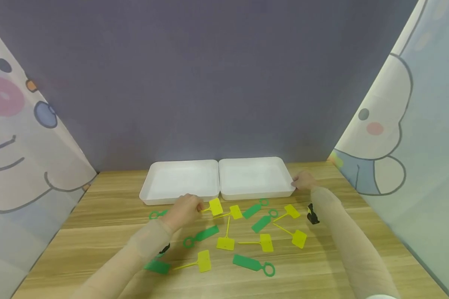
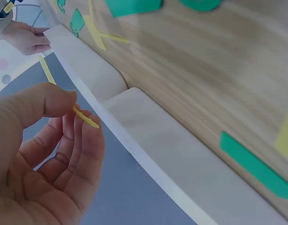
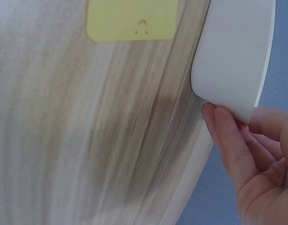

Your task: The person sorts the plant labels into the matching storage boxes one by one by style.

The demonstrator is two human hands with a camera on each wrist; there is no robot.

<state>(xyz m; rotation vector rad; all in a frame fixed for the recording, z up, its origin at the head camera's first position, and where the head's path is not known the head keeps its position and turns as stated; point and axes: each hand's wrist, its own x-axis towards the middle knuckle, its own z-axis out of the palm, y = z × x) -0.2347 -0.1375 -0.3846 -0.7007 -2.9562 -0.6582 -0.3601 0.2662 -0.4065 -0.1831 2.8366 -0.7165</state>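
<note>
My left hand (image 1: 186, 209) pinches the thin stem of a yellow cable-tie tag (image 1: 216, 207) between thumb and fingers, in front of the left white tray (image 1: 157, 202). In the left wrist view, the tag's stem (image 2: 88, 121) pokes out past the fingertips. At the right end of the right white tray (image 1: 254, 195), my right hand (image 1: 304, 181) grips the corner. The right wrist view shows the thumb on the tray's rim and the fingers against its outer wall (image 3: 232, 51).
Several yellow tags (image 1: 225, 243) and several green ring-ended tags (image 1: 247, 262) lie scattered on the wooden table (image 1: 307, 274). The two trays stand side by side against a grey backdrop (image 1: 217, 83). Cartoon-printed curtains (image 1: 381, 95) flank both sides.
</note>
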